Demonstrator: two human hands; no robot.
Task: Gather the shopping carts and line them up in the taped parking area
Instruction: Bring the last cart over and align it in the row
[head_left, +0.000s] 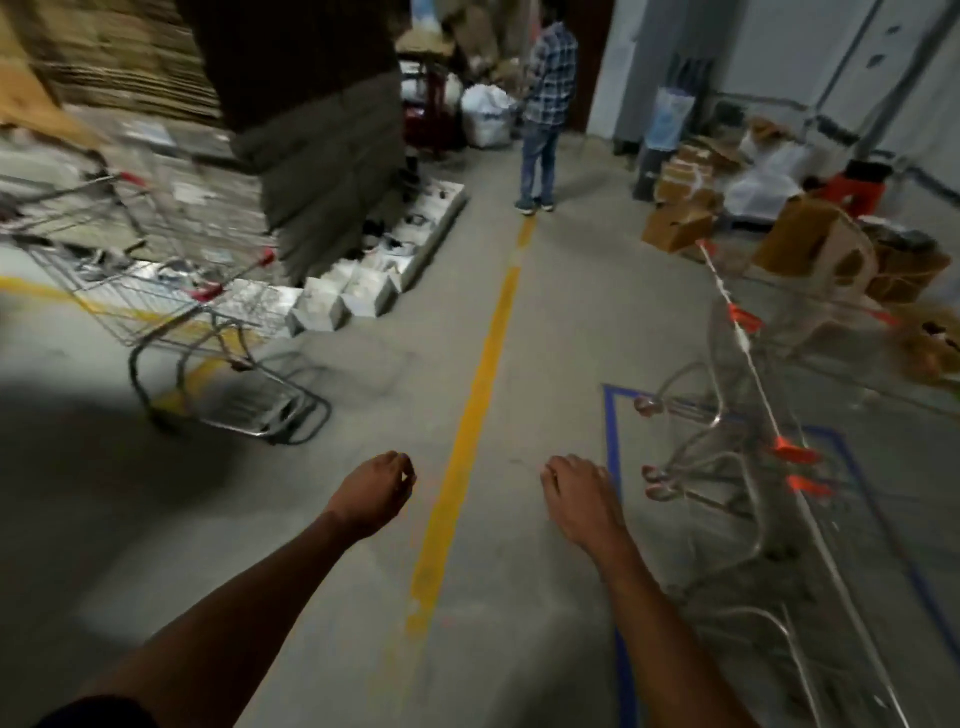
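While empty, hands (467, 493) between carts (171, 291).

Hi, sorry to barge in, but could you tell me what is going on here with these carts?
A person is gathering shopping carts, and both hands are free right now: the left hand and right hand hang loosely curled over the floor, holding nothing. Nested carts with orange handle caps already stand within the blue taped outline on the right. Another cart with red trim stands on the left across the yellow floor line, outside the tape. Someone in a checked shirt stands further back.
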